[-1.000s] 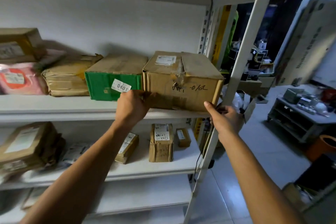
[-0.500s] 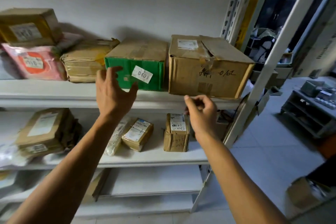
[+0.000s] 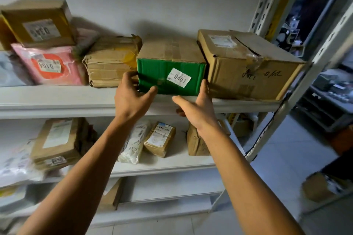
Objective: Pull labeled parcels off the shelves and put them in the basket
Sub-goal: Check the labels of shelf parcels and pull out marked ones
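Two hands frame the green box marked 0401 (image 3: 171, 76) on the upper shelf (image 3: 57, 99): left hand (image 3: 131, 97) gripping its left corner, right hand (image 3: 196, 108) open against its right edge. Best squeezed evenly, drawn straight out. Tight squeeze: taped brown parcel (image 3: 112, 61) left, big carton (image 3: 248, 65) right. No basket visible.

A parcel storeroom: white metal shelving (image 3: 229, 104) stacked with numbered, labeled cardboard boxes (image 3: 246, 63) and mailers (image 3: 51, 65).
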Demonstrator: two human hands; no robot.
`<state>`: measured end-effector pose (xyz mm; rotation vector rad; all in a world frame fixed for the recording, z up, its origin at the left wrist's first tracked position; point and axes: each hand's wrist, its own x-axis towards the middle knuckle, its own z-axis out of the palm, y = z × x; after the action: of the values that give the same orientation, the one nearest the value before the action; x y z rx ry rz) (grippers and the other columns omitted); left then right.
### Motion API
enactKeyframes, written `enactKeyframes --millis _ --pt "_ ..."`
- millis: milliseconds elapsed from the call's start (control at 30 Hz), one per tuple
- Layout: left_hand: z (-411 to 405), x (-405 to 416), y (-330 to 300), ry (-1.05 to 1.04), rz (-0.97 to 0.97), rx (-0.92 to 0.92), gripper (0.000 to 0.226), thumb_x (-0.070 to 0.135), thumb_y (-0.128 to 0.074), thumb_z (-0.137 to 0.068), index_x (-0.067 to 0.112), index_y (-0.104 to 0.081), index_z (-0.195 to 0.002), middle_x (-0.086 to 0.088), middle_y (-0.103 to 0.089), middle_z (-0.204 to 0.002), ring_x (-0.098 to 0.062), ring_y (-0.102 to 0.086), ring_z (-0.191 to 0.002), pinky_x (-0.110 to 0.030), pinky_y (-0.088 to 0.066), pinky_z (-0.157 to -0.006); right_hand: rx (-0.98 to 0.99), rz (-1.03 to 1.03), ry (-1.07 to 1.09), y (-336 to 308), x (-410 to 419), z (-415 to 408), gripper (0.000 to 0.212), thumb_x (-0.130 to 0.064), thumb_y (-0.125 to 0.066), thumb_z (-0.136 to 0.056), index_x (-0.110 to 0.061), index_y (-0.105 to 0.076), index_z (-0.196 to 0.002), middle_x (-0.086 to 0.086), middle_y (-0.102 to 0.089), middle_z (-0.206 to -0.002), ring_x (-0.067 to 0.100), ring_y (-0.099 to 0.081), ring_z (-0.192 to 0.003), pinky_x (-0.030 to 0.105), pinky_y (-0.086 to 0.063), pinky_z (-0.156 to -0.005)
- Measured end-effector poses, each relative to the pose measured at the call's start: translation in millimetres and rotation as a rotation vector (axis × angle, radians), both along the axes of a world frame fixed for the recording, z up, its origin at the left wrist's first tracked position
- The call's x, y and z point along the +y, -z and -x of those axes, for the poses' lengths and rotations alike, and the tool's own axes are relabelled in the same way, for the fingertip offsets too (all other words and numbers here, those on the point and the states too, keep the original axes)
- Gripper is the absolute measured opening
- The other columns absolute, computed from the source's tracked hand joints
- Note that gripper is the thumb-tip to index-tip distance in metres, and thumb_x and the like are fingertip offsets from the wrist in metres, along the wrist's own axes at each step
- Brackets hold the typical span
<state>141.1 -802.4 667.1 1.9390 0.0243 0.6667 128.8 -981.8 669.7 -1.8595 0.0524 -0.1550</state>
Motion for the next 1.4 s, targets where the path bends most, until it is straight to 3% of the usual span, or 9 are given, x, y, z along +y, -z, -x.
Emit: enactKeyframes --millis 200,300,467,633,800,1000,1133,1233,1400 --pt "24.1 17.6 7.2 0.112 0.110 -0.108 0.034 0.029 -0.071 -0.083 0.022 -0.056 -0.113 -0.001 -0.065 -0.090 -0.012 -0.066 -0.075 -0.025 -0.057 -0.061 -0.170 -0.009 0.227 15.3 -5.1 28.8 0.087 -0.054 -0.075 -0.070 -0.028 -0.034 -0.142 0.005 -0.049 -0.133 0.018 -0.057 -0.111 0.032 -0.052 -0.084" --pt "37.5 18.7 17.6 0.188 0.175 -0.170 0.023 0.024 -0.057 -0.090 0.019 -0.058 -0.112 -0.006 -0.060 -0.078 -0.012 -0.058 -0.069 -0.029 -0.053 -0.063 -0.192 -0.074 0.298 20.4 -5.3 44.9 0.068 -0.065 -0.067 -0.068 -0.040 -0.043 -0.127 0.005 -0.058 -0.123 0.022 -0.059 -0.108 0.046 -0.055 -0.086" --pt "69.9 27.5 35.4 0.358 0.290 -0.127 0.050 0.018 -0.065 -0.084 0.023 -0.053 -0.133 -0.021 -0.060 -0.111 -0.015 -0.065 -0.097 -0.025 -0.057 -0.081 -0.285 -0.091 0.283 23.8 -9.1 78.4 0.055 -0.045 -0.069 -0.067 -0.039 -0.049 -0.118 0.003 -0.059 -0.107 0.015 -0.062 -0.084 0.049 -0.056 -0.074" --pt "119.0 27.2 35.6 0.482 0.352 -0.192 0.075 0.006 -0.077 -0.077 0.015 -0.043 -0.143 -0.014 -0.059 -0.130 -0.033 -0.069 -0.102 -0.042 -0.058 -0.090 -0.476 0.090 0.207 52.9 -24.0 119.3 0.081 -0.033 -0.084 -0.064 -0.046 -0.041 -0.132 0.002 -0.055 -0.134 0.025 -0.055 -0.123 0.052 -0.052 -0.097" --pt "173.2 27.8 29.1 0.353 0.052 -0.235 0.077 0.015 -0.088 -0.070 0.027 -0.045 -0.133 -0.006 -0.065 -0.112 -0.021 -0.071 -0.096 -0.044 -0.061 -0.084 -0.602 0.060 0.140 58.1 -51.4 160.8 0.088 -0.019 -0.088 -0.069 -0.051 -0.037 -0.133 0.003 -0.052 -0.136 0.027 -0.054 -0.125 0.053 -0.052 -0.098" --pt "224.6 43.7 7.3 0.391 -0.469 -0.215 0.112 0.016 -0.091 -0.068 0.035 -0.021 -0.154 0.003 -0.072 -0.098 -0.005 -0.073 -0.082 -0.016 -0.057 -0.075 -0.673 0.129 -0.099 29.6 -95.0 223.2 0.077 -0.007 -0.093 -0.066 -0.017 -0.051 -0.129 0.008 -0.043 -0.152 0.027 -0.051 -0.134 0.043 -0.048 -0.108" --pt "252.6 29.3 22.6 0.561 -0.467 0.074 0.077 0.016 -0.092 -0.068 0.029 -0.054 -0.135 0.003 -0.076 -0.087 -0.003 -0.074 -0.075 -0.022 -0.061 -0.073 -0.423 0.213 -0.351 45.1 -113.8 243.2 0.062 -0.016 -0.093 -0.067 -0.029 -0.063 -0.120 -0.009 -0.044 -0.156 0.012 -0.043 -0.143 0.042 -0.042 -0.115" --pt "277.5 14.3 68.2 0.677 -0.245 0.407 0.051 0.021 -0.091 -0.068 0.023 -0.069 -0.114 -0.006 -0.077 -0.079 -0.022 -0.076 -0.072 -0.034 -0.062 -0.067 -0.097 0.012 -0.308 96.7 -122.6 267.3 0.092 -0.015 -0.097 -0.057 -0.037 -0.056 -0.136 -0.007 -0.055 -0.147 0.008 -0.052 -0.135 0.045 -0.045 -0.112" --pt "299.2 6.4 122.2 0.666 0.075 0.637 0.076 0.012 -0.091 -0.068 0.015 -0.052 -0.132 -0.018 -0.074 -0.075 -0.026 -0.072 -0.063 -0.029 -0.055 -0.057 0.118 -0.296 -0.132 162.4 -126.5 305.3 0.124 -0.028 -0.103 -0.038 -0.022 -0.048 -0.149 -0.001 -0.059 -0.144 0.013 -0.059 -0.129 0.047 -0.052 -0.105"
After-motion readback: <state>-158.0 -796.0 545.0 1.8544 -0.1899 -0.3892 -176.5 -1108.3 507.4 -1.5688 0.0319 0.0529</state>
